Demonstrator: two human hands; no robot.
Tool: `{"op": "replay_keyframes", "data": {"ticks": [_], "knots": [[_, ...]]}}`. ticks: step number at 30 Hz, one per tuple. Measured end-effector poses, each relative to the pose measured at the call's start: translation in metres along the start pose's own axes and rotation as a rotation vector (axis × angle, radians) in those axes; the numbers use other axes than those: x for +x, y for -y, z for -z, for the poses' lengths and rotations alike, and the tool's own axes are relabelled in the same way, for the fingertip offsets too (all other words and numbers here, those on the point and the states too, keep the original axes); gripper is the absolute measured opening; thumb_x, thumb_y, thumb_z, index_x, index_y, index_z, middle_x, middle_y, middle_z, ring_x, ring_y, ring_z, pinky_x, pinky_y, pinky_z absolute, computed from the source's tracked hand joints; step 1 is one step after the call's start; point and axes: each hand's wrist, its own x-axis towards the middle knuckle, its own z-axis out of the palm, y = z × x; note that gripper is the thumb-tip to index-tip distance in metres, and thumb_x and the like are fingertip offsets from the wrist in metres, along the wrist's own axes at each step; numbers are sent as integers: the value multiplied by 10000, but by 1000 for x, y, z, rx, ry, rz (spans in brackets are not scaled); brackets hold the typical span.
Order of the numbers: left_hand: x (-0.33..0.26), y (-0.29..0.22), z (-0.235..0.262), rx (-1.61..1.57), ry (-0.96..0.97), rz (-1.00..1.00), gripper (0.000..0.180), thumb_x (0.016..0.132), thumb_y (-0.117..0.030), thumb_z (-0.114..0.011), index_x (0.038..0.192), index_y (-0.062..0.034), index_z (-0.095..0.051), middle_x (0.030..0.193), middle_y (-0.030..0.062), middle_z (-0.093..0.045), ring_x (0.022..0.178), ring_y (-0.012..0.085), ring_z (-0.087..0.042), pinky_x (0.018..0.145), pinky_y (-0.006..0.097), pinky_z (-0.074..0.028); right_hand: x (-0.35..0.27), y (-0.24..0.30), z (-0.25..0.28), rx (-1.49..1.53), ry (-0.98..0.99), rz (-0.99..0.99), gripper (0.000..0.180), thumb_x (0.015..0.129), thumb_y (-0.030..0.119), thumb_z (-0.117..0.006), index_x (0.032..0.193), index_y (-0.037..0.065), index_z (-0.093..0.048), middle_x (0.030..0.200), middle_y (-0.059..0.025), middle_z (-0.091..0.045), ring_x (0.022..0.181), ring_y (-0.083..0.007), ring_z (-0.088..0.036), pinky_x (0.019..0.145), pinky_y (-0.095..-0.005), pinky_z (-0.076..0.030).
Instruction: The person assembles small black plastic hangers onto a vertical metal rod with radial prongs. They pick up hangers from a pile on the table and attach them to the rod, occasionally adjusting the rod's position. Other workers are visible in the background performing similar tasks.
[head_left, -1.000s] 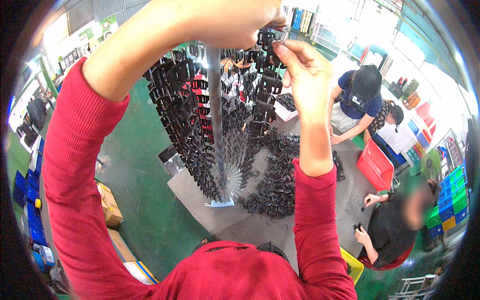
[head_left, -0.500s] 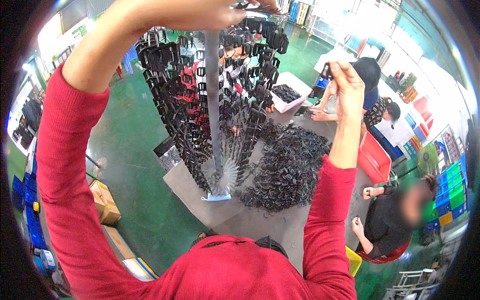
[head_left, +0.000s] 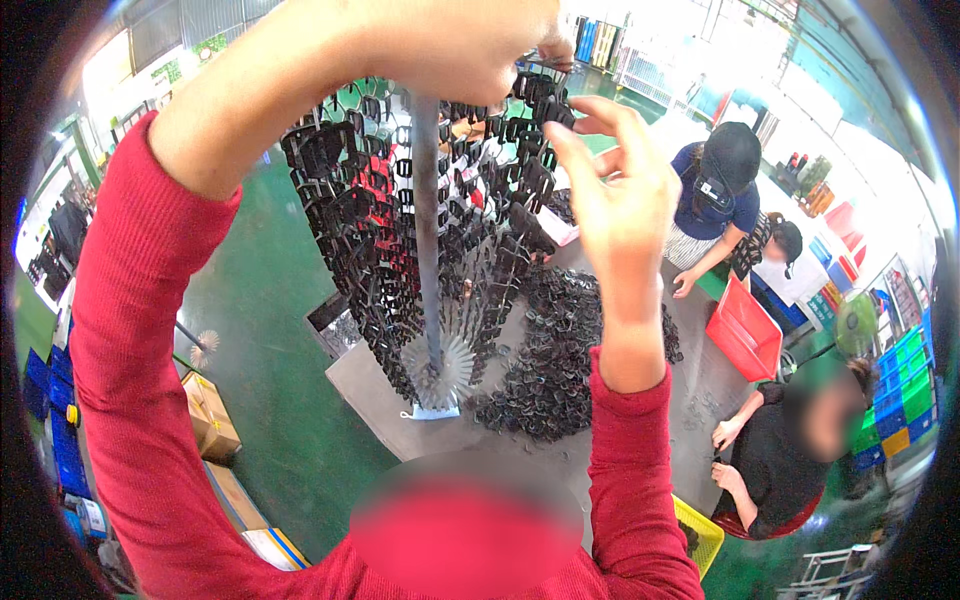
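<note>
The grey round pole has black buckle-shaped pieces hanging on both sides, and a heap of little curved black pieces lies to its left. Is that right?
Not quite: the head view shows the heap of little curved black pieces to the right of the grey round pole. Black buckle-shaped pieces do hang on both sides.

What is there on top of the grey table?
A heap of small black pieces lies on the grey table, beside the loaded rack. The right forearm covers part of the heap; anything beneath the heap is hidden.
</note>
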Motion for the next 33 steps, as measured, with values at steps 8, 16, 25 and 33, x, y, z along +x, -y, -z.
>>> {"op": "replay_keyframes", "data": {"ticks": [8,16,25,33], "knots": [[10,-2,-8,-15,-34,38,410,672,28,-542,1072,24,-629,808,251,-648,774,399,-639,703,416,-514,8,-2,-23,82,-83,-163,152,810,171,-704,892,44,-693,718,-83,-672,588,-215,-629,552,-311,-470],[10,11,-14,-24,-37,43,485,666,64,-518,1139,18,-615,800,256,-645,733,379,-646,668,419,-514,0,-43,12,804,126,-367,156,867,107,-669,983,4,-688,785,-44,-674,472,-38,-473,424,-172,-328],[-10,35,-22,-161,-168,-207,503,717,29,-479,1216,70,-528,1121,261,-614,1023,343,-615,922,401,-489,8,-167,80,-312,306,-598,328,777,167,-734,1075,67,-642,839,-68,-679,597,-108,-604,603,-267,-494],[24,25,-28,9,-88,-40,411,715,-58,-551,1104,66,-603,930,248,-656,861,346,-646,787,385,-520,3,-35,11,72,65,-220,344,781,261,-738,1070,98,-648,917,-87,-669,653,-157,-625,612,-284,-493]]}}
